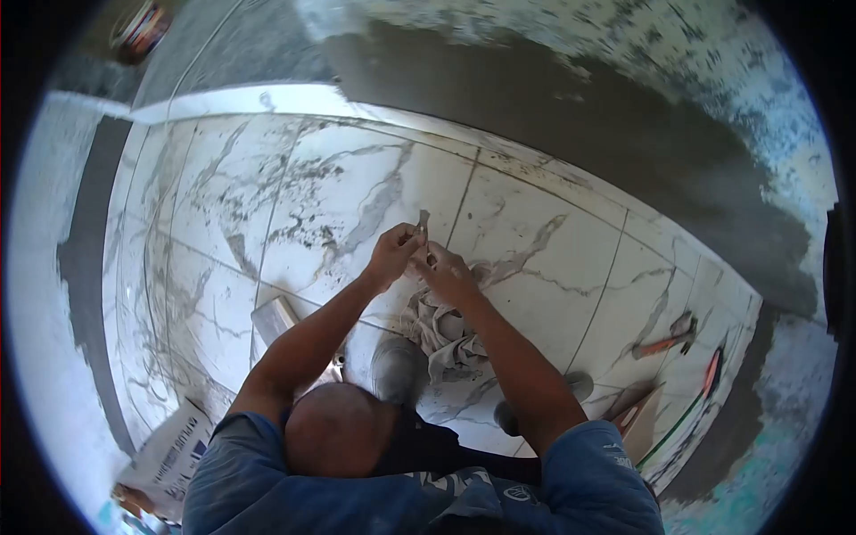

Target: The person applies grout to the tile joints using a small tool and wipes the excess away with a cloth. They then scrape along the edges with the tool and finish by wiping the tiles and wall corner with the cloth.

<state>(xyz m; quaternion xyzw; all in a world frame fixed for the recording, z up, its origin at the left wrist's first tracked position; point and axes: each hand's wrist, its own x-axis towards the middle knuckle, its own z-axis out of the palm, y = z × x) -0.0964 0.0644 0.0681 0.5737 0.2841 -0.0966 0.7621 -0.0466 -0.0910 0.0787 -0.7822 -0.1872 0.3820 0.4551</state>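
Note:
My left hand [393,256] is closed, its fingertips pinching a small, thin grey tool [423,219] with a flared end that points away from me. Just beside it, my right hand [445,273] has its fingers curled at the lower part of the same piece. The two hands meet over the tiled floor, and the fingers partly hide the tool, so its exact kind does not show. Below my right forearm a crumpled grey rag [443,337] lies on the tiles.
White marbled tiles [526,223] carry dark debris on the left. A hammer [664,346] and a red-handled tool [712,373] lie at right. A flat, pale-edged tool [275,319] is near my left forearm. A printed bag [168,459], a bucket [141,34] and a loose cable [190,67] are also around.

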